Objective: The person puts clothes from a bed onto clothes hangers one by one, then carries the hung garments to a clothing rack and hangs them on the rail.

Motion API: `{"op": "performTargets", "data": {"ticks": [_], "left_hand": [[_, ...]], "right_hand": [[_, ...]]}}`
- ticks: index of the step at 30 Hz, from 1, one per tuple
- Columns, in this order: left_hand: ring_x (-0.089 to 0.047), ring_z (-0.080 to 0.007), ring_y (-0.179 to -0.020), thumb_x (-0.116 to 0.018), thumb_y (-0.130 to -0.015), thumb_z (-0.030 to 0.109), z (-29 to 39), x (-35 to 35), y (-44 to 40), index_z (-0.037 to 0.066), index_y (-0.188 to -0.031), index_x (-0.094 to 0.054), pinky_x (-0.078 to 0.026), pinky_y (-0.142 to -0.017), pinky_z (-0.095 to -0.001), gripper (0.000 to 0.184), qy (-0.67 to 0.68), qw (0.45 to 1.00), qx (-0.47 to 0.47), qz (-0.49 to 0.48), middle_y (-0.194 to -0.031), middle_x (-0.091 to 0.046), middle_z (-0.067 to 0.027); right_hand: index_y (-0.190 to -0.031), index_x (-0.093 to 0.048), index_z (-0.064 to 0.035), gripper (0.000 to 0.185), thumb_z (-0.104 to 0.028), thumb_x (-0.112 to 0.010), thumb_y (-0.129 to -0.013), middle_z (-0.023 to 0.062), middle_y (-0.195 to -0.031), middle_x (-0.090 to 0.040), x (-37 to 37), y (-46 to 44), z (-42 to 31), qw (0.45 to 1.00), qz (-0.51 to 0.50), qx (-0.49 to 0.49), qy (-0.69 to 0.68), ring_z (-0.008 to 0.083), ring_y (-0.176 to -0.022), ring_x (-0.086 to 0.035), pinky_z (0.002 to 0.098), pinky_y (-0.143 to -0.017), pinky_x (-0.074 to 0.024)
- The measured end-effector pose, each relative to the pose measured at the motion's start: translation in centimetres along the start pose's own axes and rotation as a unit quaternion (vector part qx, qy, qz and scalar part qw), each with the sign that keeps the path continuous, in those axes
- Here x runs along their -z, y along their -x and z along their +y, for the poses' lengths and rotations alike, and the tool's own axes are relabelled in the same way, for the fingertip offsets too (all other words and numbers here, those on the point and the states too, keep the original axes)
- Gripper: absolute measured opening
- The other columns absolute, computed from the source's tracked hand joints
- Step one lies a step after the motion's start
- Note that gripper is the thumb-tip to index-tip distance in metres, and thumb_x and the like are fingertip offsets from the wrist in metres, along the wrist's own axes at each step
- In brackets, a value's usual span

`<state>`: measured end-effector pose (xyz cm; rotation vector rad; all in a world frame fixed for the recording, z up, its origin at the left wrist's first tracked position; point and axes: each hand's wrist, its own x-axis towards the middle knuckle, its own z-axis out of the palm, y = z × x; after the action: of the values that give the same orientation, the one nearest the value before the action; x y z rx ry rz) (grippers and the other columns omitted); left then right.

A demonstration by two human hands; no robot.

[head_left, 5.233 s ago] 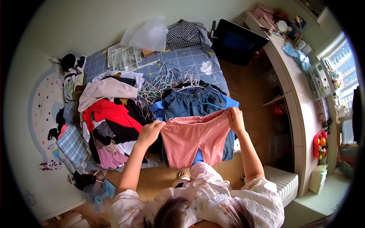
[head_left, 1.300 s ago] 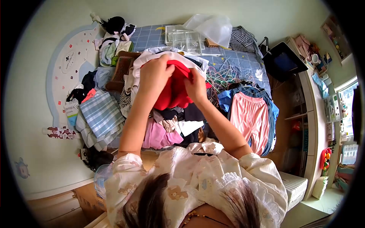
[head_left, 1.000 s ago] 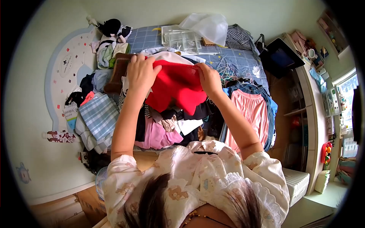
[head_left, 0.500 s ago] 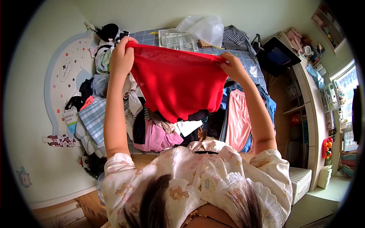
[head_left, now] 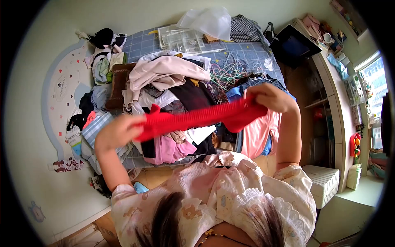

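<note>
A red knit garment (head_left: 193,115) is stretched sideways in the air between my two hands, bunched into a narrow band and slightly blurred. My left hand (head_left: 119,132) grips its left end, though motion smears the fingers. At the other end, my right hand (head_left: 270,97) is closed around the cloth, a little higher than the left. Below and behind it lies a heap of clothes, with a cream garment (head_left: 164,74) on top and a pink one (head_left: 175,149) near the front. A salmon-pink garment (head_left: 259,138) lies beneath my right hand.
Many tangled hangers (head_left: 230,76) lie on the bed's blue checked sheet (head_left: 138,41). Behind them are a clear plastic organizer (head_left: 181,39) and a translucent bag (head_left: 210,22). A dark screen (head_left: 294,45) stands at right, a white box (head_left: 321,185) below it.
The red garment has come down and nearer to me, going from spread open to a narrow bunched band. Both hands dropped with it, uncovering the clothes heap and the hangers.
</note>
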<state>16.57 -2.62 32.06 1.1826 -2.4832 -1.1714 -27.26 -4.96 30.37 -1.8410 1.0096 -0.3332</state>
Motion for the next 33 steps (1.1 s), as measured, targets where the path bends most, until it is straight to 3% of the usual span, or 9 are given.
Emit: {"op": "performTargets", "data": {"ticks": [4,8,10,13,17,18,23,27,33], "left_hand": [[-0.062,-0.0283,-0.063,-0.054,-0.086,0.015,1.7,1.6,-0.5,-0.006,-0.105,-0.06,-0.048,-0.063,-0.0362,0.029,0.084,0.964,-0.091,-0.237,-0.074,-0.062,-0.0187],[-0.062,-0.0202,-0.071,-0.058,-0.087,0.018,-3.7,0.4,-3.5,-0.005,-0.108,-0.06,-0.047,-0.067,-0.0294,0.032,-0.006,0.999,-0.015,0.027,-0.082,-0.065,-0.0146],[-0.061,-0.0173,-0.087,-0.055,-0.09,0.019,-6.8,0.4,-8.3,-0.006,-0.116,-0.056,-0.047,-0.078,-0.0292,0.036,0.113,0.987,0.115,-0.014,-0.098,-0.066,-0.0162],[-0.058,-0.0341,-0.108,-0.053,-0.089,0.026,-14.2,-3.3,-13.7,-0.004,-0.118,-0.055,-0.044,-0.093,-0.036,0.042,-0.002,0.978,0.18,0.108,-0.114,-0.061,-0.0234],[-0.058,-0.0375,-0.101,-0.051,-0.086,0.02,-20.4,-6.9,-20.6,0.0,-0.105,-0.058,-0.045,-0.087,-0.0441,0.028,-0.128,0.937,0.271,0.179,-0.104,-0.063,-0.0211],[-0.059,-0.0359,-0.091,-0.054,-0.084,0.019,-23.5,-8.2,-21.6,0.004,-0.098,-0.058,-0.046,-0.079,-0.0466,0.02,-0.21,0.925,0.197,0.247,-0.092,-0.063,-0.0161],[-0.057,-0.0317,-0.094,-0.058,-0.081,0.018,-31.7,-10.9,-25.6,0.009,-0.099,-0.056,-0.048,-0.077,-0.0435,0.02,-0.36,0.86,0.236,0.273,-0.099,-0.058,-0.0112],[-0.063,-0.0371,-0.087,-0.061,-0.081,0.029,-34.8,-12.4,-28.0,0.007,-0.1,-0.052,-0.049,-0.073,-0.0476,0.03,-0.164,0.873,0.409,0.211,-0.097,-0.065,-0.0167],[-0.064,-0.035,-0.077,-0.064,-0.079,0.028,-36.6,-14.5,-30.1,0.008,-0.095,-0.055,-0.049,-0.069,-0.0456,0.027,-0.114,0.868,0.435,0.21,-0.08,-0.066,-0.0122]], "right_hand": [[-0.083,-0.057,0.0049,0.012,-0.004,-0.052,-0.077,0.0067,-0.077,-0.056,0.6,0.0,1.4,0.977,-0.145,0.045,-0.152,0.0147,-0.074,-0.052,0.0295,-0.067,-0.0417],[-0.093,-0.059,0.0041,0.017,-0.007,-0.05,-0.085,0.0031,-0.086,-0.058,-0.1,-4.4,6.0,0.985,0.079,0.05,-0.144,0.0101,-0.083,-0.051,0.024,-0.077,-0.0413],[-0.095,-0.06,0.0029,0.019,-0.01,-0.049,-0.086,0.0028,-0.087,-0.061,-1.1,-8.4,10.5,0.981,0.146,0.025,-0.123,0.0107,-0.085,-0.052,0.0248,-0.079,-0.0424],[-0.096,-0.063,0.0012,0.02,-0.008,-0.049,-0.085,0.005,-0.086,-0.062,-3.9,-13.6,16.9,0.955,0.237,-0.046,-0.17,0.0121,-0.081,-0.055,0.0255,-0.075,-0.0449],[-0.11,-0.061,0.0023,0.03,-0.014,-0.065,-0.085,0.0111,-0.105,-0.065,-8.1,-19.5,26.0,0.928,0.291,-0.018,-0.234,0.0171,-0.097,-0.06,0.0289,-0.085,-0.0483],[-0.114,-0.059,0.0027,0.038,-0.017,-0.069,-0.084,0.0123,-0.109,-0.064,-9.6,-21.0,29.6,0.92,0.27,-0.024,-0.283,0.0185,-0.102,-0.06,0.0296,-0.089,-0.0476],[-0.11,-0.063,0.001,0.029,-0.013,-0.065,-0.084,0.009,-0.099,-0.068,-15.1,-22.6,40.8,0.916,0.244,-0.219,-0.23,0.0167,-0.092,-0.063,0.0291,-0.084,-0.0493],[-0.108,-0.065,-0.0007,0.029,-0.015,-0.064,-0.083,0.011,-0.094,-0.07,-15.7,-22.4,48.2,0.881,0.336,-0.314,-0.114,0.0196,-0.088,-0.066,0.0304,-0.08,-0.0502],[-0.123,-0.052,0.0034,0.054,-0.022,-0.068,-0.078,0.0236,-0.116,-0.06,-11.8,-25.3,55.8,0.809,0.447,-0.381,0.005,0.0331,-0.108,-0.059,0.0379,-0.091,-0.0464]]}}
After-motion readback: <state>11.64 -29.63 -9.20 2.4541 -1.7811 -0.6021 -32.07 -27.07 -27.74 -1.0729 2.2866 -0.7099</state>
